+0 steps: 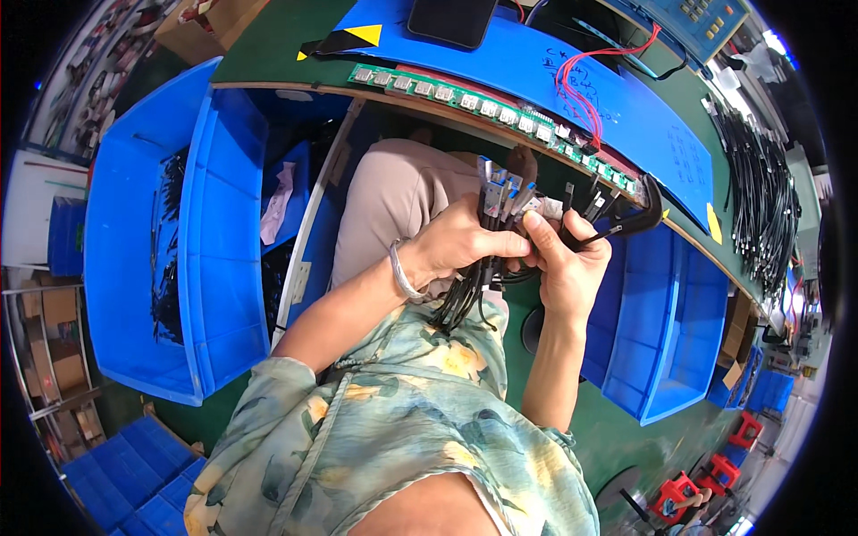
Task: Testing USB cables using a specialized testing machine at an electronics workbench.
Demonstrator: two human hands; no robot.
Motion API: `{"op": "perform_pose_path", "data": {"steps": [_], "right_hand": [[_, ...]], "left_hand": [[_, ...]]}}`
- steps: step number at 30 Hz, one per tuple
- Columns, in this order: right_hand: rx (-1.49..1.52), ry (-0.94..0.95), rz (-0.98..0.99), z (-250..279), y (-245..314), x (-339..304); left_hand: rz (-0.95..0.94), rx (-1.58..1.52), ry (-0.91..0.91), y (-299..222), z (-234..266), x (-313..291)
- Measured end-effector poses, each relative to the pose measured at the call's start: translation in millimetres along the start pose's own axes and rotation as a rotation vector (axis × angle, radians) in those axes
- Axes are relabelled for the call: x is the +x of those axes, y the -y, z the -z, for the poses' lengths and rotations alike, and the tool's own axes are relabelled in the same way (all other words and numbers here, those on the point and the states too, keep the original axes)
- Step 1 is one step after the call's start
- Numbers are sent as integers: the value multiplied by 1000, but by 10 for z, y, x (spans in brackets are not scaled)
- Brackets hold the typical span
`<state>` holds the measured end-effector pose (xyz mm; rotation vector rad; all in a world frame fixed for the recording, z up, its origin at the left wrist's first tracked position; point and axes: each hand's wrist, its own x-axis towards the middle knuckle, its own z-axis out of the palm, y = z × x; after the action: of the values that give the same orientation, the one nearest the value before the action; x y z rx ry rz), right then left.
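A bundle of black cables (pixel 462 299) hangs over my lap, its blue-tipped connectors (pixel 503 186) pointing up. My left hand (pixel 460 239) wraps round the bundle, with a silver bangle on the wrist. Close against it, my right hand (pixel 565 253) is closed on black cables, whose dark connector ends (pixel 597 207) stick out past the fingers. Both thumbs nearly meet in front of the bundle. Just beyond the hands runs a long green circuit board (pixel 487 109) with a row of metal and white sockets, fixed along the bench edge.
Blue bins stand on the left (pixel 192 241) and right (pixel 657 326); the left one holds black cables. On the green bench lie a blue sheet (pixel 518 71), a dark phone (pixel 452 20) and a pile of black cables (pixel 760 196). Red wires (pixel 572 85) run to a blue instrument (pixel 693 22).
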<state>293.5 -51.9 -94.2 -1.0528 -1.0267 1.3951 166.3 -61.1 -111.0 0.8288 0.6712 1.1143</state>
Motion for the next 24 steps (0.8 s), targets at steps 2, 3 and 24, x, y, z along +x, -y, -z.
{"op": "perform_pose_path", "data": {"steps": [2, 3, 24], "right_hand": [[8, -12, 14, -40, 43, -7], [17, -19, 28, -57, 57, -10], [-141, 38, 113, -71, 126, 27]], "left_hand": [[-61, -6, -65, 38, 2, -16], [-60, -6, -65, 62, 6, -21], [-21, 131, -9, 140, 18, 20]]}}
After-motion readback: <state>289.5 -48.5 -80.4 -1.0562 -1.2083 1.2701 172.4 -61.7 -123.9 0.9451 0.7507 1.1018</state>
